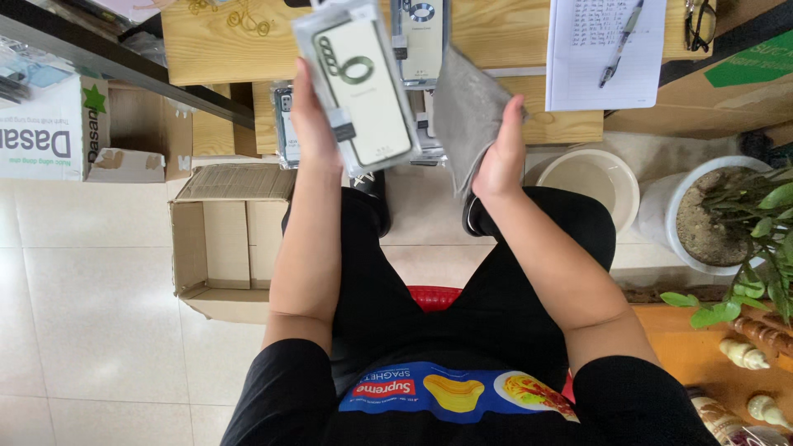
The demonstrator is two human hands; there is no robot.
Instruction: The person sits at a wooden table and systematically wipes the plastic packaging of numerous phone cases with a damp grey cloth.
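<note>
Clear-packaged phone case (362, 87), pale green with a ringed camera cutout, is being held up, tilted slightly, in the left hand (318, 124). Grey cloth (467, 111) is hanging folded from the right hand (500, 157), just beside the package.

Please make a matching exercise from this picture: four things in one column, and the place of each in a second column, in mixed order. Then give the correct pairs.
Things:
1. packaged phone case
2. grey cloth
3. open cardboard box
4. pen

Places:
A. on the white floor, beside the person's leg
B. lying on a sheet of paper on the wooden table
C. held in the left hand
D. held in the right hand

Pairs: 1-C, 2-D, 3-A, 4-B
</note>
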